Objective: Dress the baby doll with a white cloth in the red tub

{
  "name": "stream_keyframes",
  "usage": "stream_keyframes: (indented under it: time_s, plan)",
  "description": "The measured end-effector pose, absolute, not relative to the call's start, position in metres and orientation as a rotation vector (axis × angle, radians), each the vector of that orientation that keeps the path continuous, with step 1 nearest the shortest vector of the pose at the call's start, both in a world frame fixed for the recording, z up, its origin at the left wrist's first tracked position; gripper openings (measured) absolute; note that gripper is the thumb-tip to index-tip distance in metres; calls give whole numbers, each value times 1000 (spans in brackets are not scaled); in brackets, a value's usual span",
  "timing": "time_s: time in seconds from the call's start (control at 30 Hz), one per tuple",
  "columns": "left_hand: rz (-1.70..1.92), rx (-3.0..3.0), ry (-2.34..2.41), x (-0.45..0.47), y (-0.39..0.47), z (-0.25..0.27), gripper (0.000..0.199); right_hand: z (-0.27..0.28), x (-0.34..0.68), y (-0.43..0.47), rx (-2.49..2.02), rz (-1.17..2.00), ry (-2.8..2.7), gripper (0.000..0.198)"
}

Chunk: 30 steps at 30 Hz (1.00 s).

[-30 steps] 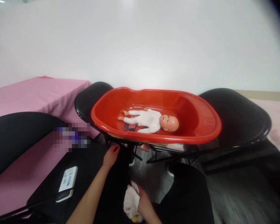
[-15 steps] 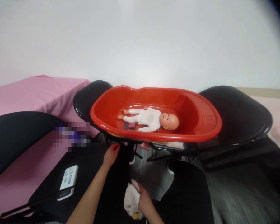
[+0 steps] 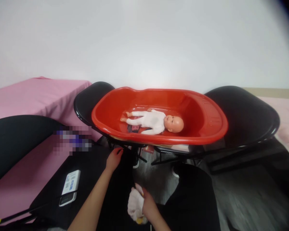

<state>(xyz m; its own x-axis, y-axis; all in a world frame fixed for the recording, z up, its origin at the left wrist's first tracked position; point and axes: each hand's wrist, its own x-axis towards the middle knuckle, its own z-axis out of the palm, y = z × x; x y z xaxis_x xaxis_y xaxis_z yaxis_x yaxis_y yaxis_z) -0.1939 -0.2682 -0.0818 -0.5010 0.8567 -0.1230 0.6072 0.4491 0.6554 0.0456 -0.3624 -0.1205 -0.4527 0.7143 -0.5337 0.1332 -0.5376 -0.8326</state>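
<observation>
A baby doll in a white bodysuit lies on its back in a red baby bathtub, its head toward the right. Under its legs is a dark patch with a pinkish figure. My left hand rests on my dark-clothed knee just in front of the tub, holding nothing, its fingers loosely laid down. Low in the view, between my legs, my right hand is closed around a bunched white cloth with yellow parts. Both hands are apart from the doll and tub.
The tub stands across black chairs; one black seat shows at right, another at left. A white phone-like device lies on a black surface beside my left arm. A pink-draped table stands at the left, near a blurred-out patch.
The view has shifted very slightly, so the tub and chairs sit a little higher and further left. My hands, the cloth and the doll keep their places.
</observation>
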Motion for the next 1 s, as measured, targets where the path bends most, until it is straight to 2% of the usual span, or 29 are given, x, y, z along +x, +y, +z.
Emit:
stream_keyframes:
  time_s: [0.2,0.63,1.0]
  plan:
    - [782,1240,2256,-194,-268,-84,29,-134,45,-364,-1328,1985,-1332,59]
    - [796,1280,2249,-197,-268,-88,30,-140,46,-366,-1364,1979,-1323,63]
    - [795,1258,2252,-197,-268,-88,30,-122,46,-362,-1344,2032,-1274,68]
